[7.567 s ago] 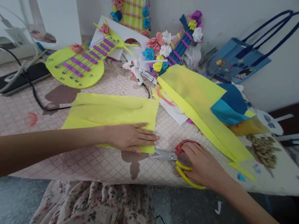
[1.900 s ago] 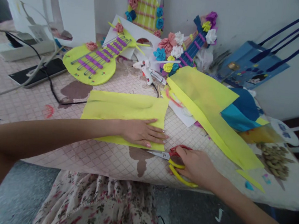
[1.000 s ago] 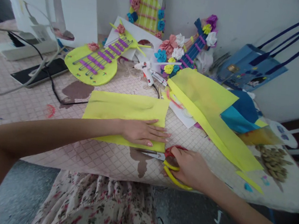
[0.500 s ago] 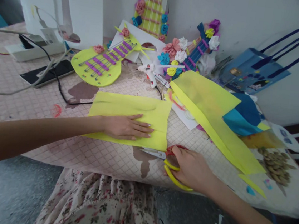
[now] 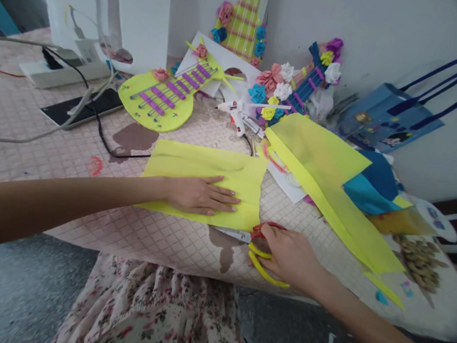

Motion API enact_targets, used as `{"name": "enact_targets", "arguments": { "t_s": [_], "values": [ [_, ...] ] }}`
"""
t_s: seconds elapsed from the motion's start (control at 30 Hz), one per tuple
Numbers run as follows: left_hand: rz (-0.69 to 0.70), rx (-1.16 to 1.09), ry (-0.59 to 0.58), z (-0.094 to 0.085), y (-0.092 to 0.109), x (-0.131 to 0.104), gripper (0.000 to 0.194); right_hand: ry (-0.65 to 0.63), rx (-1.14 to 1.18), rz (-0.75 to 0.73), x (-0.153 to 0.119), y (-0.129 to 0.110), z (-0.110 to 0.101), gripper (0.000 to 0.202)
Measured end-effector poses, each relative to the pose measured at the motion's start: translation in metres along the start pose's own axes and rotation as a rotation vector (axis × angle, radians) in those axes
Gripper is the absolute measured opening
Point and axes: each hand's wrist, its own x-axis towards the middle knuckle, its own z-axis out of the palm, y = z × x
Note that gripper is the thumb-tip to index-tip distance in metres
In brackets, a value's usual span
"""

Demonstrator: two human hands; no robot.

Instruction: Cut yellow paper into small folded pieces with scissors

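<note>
Open left grip (image 5: 199,194) has slid leftward over yellow sheet (image 5: 208,162), right grip (image 5: 291,256) clasping scissors (image 5: 259,252) beside it

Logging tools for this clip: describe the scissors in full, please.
The scissors have silvery, metal-looking blades and handles in red and yellow, probably plastic. The right hand grips the handles, red on the far side, yellow on the near side. They lie low over the patterned tablecloth, pointing left along the near edge of the yellow sheet, which partly covers the blades. How far the blades are open cannot be told.
</note>
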Motion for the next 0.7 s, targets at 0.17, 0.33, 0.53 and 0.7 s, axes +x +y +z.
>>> {"name": "enact_targets", "arguments": {
  "t_s": [0.17, 0.33, 0.53, 0.7],
  "values": [
    [-0.009, -0.011, -0.026, 0.002, -0.002, 0.000, 0.052, 0.036, 0.008, -0.008, -0.003, 0.001, 0.001, 0.034],
    [-0.012, -0.039, 0.040, 0.004, -0.002, 0.001, 0.050, 0.039, 0.038, 0.017, -0.002, 0.000, 0.000, 0.033],
    [-0.046, -0.014, 0.033, 0.003, 0.003, 0.003, 0.048, 0.050, 0.050, 0.023, -0.006, 0.006, 0.004, 0.031],
    [-0.069, 0.037, 0.047, 0.009, 0.005, 0.016, 0.047, 0.060, 0.041, 0.025, -0.015, 0.017, 0.006, 0.032]
  ]
}}
